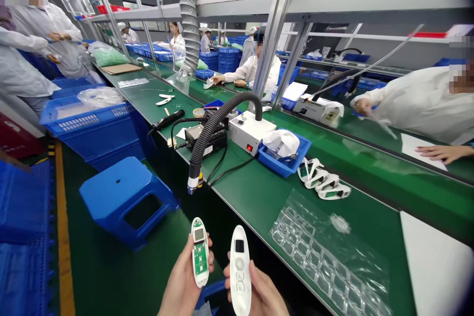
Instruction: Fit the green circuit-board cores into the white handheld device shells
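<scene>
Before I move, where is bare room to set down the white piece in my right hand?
For the white piece, bare green tabletop lies between the blue tray and the clear plastic packaging. A smaller patch separates the white casings from the white sheet. Around the white box and black hose it is crowded.

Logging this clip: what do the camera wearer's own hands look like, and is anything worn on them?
The bare left hand and bare right hand are both ungloved. I see no ring, wristband, cable or marking on either, though some parts are hidden. No sleeve shows before the picture's lower edge cuts them off.
</scene>
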Motion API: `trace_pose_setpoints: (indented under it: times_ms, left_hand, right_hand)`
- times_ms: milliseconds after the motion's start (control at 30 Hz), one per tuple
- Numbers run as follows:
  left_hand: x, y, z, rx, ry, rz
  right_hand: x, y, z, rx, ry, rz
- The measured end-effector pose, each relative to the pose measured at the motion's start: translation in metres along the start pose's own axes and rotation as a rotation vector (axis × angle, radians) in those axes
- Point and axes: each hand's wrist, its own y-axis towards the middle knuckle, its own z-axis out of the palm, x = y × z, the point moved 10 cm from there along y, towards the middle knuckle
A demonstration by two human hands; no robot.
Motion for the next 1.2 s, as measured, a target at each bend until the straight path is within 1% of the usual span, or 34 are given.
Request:
trace_pose_setpoints:
  times_ms: [167, 333, 400, 500, 567, 633, 700, 800, 867, 933, 1000, 1067, 1200]
  left_hand:
    - [0.005, -0.009, 0.008, 0.031, 0.009, -0.017]
    - [0.008, -0.011, 0.016, 0.064, -0.035, -0.029]
    - [0.010, -0.012, 0.016, 0.075, -0.027, -0.038]
    - [0.011, -0.012, 0.012, 0.053, 0.004, -0.034]
    - [0.014, -0.013, 0.007, 0.000, 0.027, -0.035]
    - [0.017, -0.015, 0.006, -0.043, 0.071, -0.037]
    - [0.017, -0.018, 0.015, -0.029, 0.148, 0.001]
    - [0.013, -0.024, 0.039, 0.078, 0.298, 0.125]
    - [0.014, -0.026, 0.051, 0.109, 0.368, 0.193]
    - [0.016, -0.027, 0.055, 0.086, 0.385, 0.241]
    - [0.020, -0.026, 0.054, 0.042, 0.370, 0.274]
    - [0.024, -0.024, 0.054, 0.024, 0.362, 0.286]
    - [0.040, -0.019, 0.061, 0.080, 0.428, 0.212]
  right_hand:
    - [0.006, -0.006, 0.007, 0.028, -0.009, -0.004]
    - [0.010, -0.011, 0.003, -0.022, -0.032, -0.020]
    - [0.012, -0.013, 0.001, -0.031, -0.044, -0.027]
    - [0.013, -0.014, 0.000, -0.033, -0.052, -0.035]
    - [0.014, -0.014, -0.002, -0.035, -0.062, -0.047]
    - [0.016, -0.012, -0.003, -0.026, -0.097, -0.080]
    - [0.021, -0.011, -0.001, -0.005, -0.162, -0.143]
    - [0.030, -0.009, 0.003, 0.017, -0.259, -0.255]
    - [0.034, -0.010, 0.004, 0.012, -0.299, -0.294]
    - [0.036, -0.011, 0.004, -0.005, -0.320, -0.300]
    - [0.038, -0.012, 0.002, -0.027, -0.332, -0.299]
    - [0.041, -0.014, -0.001, -0.047, -0.340, -0.301]
    - [0.047, -0.019, -0.010, -0.073, -0.335, -0.348]
